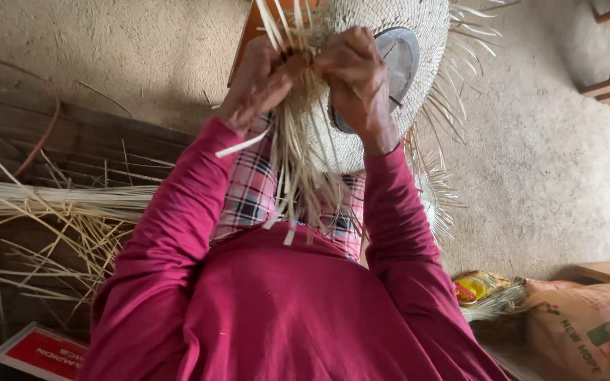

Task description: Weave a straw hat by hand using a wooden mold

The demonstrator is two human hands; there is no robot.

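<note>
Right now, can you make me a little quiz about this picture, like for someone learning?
1. True or false: both hands grip the loose pale straw strands at the edge of the round woven straw piece.
2. Which sleeves does the person wear? A) blue B) magenta C) white
3. What lies on the dark wooden boards beside the person?

Key:
1. True: the left hand and right hand pinch them.
2. B, the magenta sleeves.
3. A long pale bundle of straw.
</note>
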